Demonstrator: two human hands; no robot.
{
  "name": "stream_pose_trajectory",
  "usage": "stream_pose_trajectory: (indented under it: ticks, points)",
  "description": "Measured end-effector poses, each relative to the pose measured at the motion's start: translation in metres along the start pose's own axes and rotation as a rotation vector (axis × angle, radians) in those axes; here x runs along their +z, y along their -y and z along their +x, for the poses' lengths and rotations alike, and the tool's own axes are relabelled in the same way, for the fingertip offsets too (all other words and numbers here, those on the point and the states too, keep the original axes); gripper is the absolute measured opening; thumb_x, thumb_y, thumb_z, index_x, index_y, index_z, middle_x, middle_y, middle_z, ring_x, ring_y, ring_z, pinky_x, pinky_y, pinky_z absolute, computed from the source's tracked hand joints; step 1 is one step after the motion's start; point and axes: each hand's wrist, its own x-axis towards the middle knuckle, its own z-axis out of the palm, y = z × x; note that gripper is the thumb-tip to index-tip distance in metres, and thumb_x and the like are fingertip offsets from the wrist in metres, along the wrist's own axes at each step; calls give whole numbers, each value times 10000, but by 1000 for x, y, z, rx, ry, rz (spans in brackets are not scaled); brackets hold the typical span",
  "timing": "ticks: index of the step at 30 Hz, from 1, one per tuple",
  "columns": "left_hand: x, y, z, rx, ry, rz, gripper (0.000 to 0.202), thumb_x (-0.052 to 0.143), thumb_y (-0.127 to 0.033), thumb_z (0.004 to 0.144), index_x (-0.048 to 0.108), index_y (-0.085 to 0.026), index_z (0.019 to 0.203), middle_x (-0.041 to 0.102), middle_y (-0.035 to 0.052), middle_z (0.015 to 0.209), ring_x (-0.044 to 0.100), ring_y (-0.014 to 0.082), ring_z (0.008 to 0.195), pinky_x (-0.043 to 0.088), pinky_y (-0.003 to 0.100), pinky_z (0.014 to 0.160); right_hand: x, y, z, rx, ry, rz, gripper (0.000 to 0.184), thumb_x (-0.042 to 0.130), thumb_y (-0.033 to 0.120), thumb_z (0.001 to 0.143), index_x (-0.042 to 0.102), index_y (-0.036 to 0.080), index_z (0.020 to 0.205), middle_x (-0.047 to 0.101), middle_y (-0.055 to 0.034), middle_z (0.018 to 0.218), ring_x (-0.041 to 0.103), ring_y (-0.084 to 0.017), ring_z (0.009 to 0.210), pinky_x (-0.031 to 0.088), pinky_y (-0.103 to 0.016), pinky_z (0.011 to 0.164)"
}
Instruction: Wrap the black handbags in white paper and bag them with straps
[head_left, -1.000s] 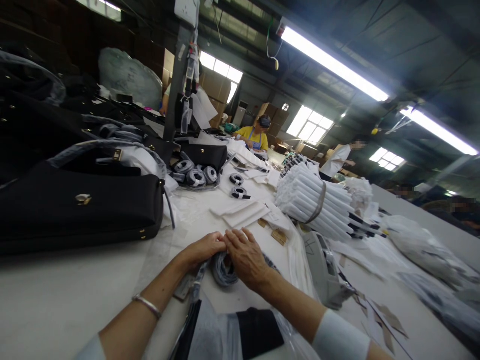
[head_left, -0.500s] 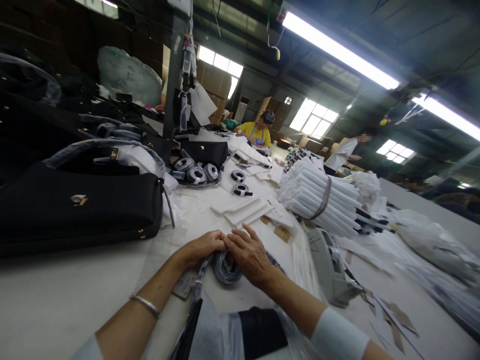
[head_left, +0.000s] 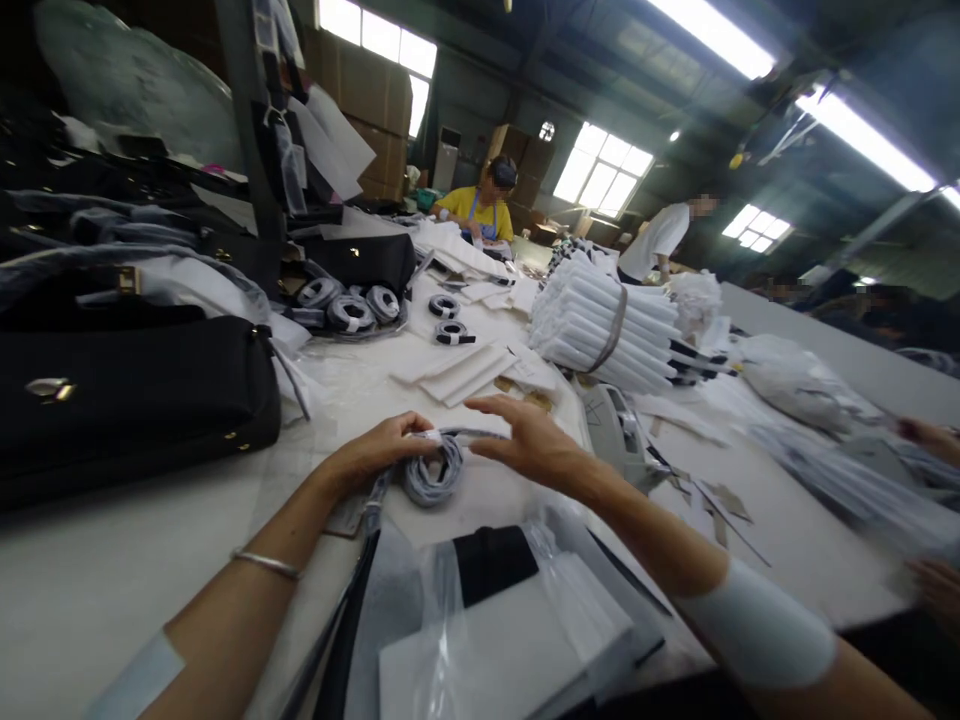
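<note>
My left hand (head_left: 382, 447) pinches the upper left edge of a coiled strap (head_left: 433, 485) in clear wrapping, which stands on the white table. A loose stretch of the strap trails from the top of the coil towards my right hand (head_left: 529, 440). That hand is held apart from the coil, thumb and fingers spread, with nothing gripped. Below the coil, nearest me, lies a plastic-wrapped bag (head_left: 495, 565) with white paper and black parts showing through. Two smaller rolled straps (head_left: 452, 332) sit farther up the table.
A black handbag (head_left: 142, 400) stands at the left, with more rolled straps (head_left: 352, 312) behind it. At the right are a bundle of white wrapped strips (head_left: 592, 320) and a grey tape dispenser (head_left: 611, 430). A person in yellow (head_left: 480, 215) sits at the back; another person's hand (head_left: 930, 435) shows far right.
My right hand has come off the coil and opened to its right. The left hand stays on the coil. The view has swung right, so the surroundings appear farther left and higher.
</note>
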Motion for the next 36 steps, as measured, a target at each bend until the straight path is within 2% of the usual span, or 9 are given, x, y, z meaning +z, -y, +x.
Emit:
stream_pose_trajectory:
  ticks: [2, 6, 10, 17, 21, 27, 31, 34, 36]
  points:
    - [0, 2, 3, -2, -22, 64, 463, 705, -481, 701, 582, -162, 1014, 686, 32, 872, 646, 198, 762, 498, 310, 701, -27, 3, -53, 194, 2, 297, 342, 708, 306, 800, 690, 191, 1122, 709, -74, 1108, 657, -205, 1003, 490, -341, 911]
    - [-2, 4, 8, 17, -66, 252, 483, 672, -530, 693, 588, -157, 988, 680, 40, 837, 650, 220, 737, 517, 346, 701, -23, 0, -180, 627, 437, 894, 335, 744, 385, 745, 739, 133, 965, 746, -90, 894, 701, -187, 759, 540, -282, 712]
    - [-2, -5, 10, 87, -167, 517, 627, 654, -613, 646, 607, -140, 1056, 664, 147, 1094, 615, 352, 1053, 471, 483, 934, 23, -9, -261, 665, 395, 581, 196, 707, 284, 772, 761, 167, 919, 751, -51, 818, 698, -169, 725, 519, -200, 631]
    - [29, -47, -51, 208, -86, 822, 708, 599, -618, 760, 552, -196, 1327, 469, 130, 1477, 367, 337, 1398, 256, 481, 1170, 21, -2, -245, -173, -204, -265, 449, 578, 255, 938, 511, 187, 1376, 624, -117, 1301, 570, -235, 1211, 447, -372, 1045]
    - [73, -42, -133, 432, 68, 1108, 616, 474, -439, 945, 260, -310, 1508, 293, 45, 1577, 318, 250, 1433, 310, 434, 1157, 45, -21, -231, -302, -182, -494, 750, 665, 388, 874, 324, 167, 1504, 440, -110, 1495, 310, -316, 1425, 205, -534, 1190]
    - [121, 10, -176, 572, -27, 1433, 985, 689, -409, 804, 51, -250, 1537, 380, 99, 1527, 416, 287, 1376, 387, 519, 1100, 70, -41, -231, -291, -117, -440, 795, 684, 344, 845, 292, 207, 1522, 429, -96, 1504, 294, -312, 1433, 180, -549, 1196]
    - [123, 8, -181, 667, -210, 1570, 949, 706, -420, 784, 170, -186, 1531, 401, 121, 1516, 442, 286, 1359, 393, 464, 1108, 62, -30, -245, -247, -247, -206, 627, 613, 252, 875, 410, 245, 1467, 487, -87, 1463, 360, -309, 1400, 219, -548, 1179]
    - [131, 3, -195, 771, -305, 1677, 860, 688, -411, 780, 289, -168, 1501, 427, 89, 1508, 422, 284, 1372, 310, 438, 1164, 73, -25, -266, 24, -341, 238, 326, 573, 357, 908, 648, 271, 1213, 672, -83, 1212, 586, -290, 1184, 438, -441, 1043]
    - [142, 8, -200, 781, -330, 1724, 811, 648, -330, 785, 298, -181, 1501, 456, 68, 1492, 428, 282, 1367, 292, 436, 1172, 89, -22, -275, 347, -278, 646, 368, 599, 520, 871, 692, 225, 1071, 724, -94, 984, 682, -273, 958, 543, -372, 842]
